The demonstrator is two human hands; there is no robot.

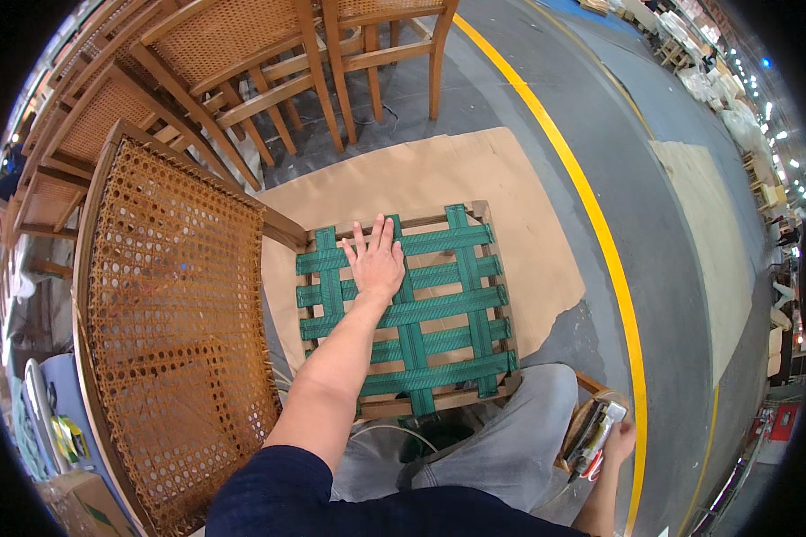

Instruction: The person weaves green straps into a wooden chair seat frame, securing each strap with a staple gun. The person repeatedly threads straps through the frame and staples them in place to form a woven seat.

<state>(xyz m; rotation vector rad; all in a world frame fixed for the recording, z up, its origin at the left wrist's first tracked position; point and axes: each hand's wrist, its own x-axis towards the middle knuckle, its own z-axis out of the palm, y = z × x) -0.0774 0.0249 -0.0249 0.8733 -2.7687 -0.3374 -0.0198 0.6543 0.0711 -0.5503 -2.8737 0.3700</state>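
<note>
Two hands, one webbed seat

Two hands are working around the square wooden seat frame woven with green webbing straps [409,309], which is lying on a tan cardboard sheet [421,174] on the floor. The left hand [376,261] is pressing flat, fingers spread wide, on the webbing's far-left part. The right hand [611,440], right of the frame's near corner, is gripping a metal staple gun [593,433]. Judging by this, webbing is being checked; fastening would call for bringing the gun to the frame. A cane-backed wooden chair [175,313] is standing left of the frame.
</note>
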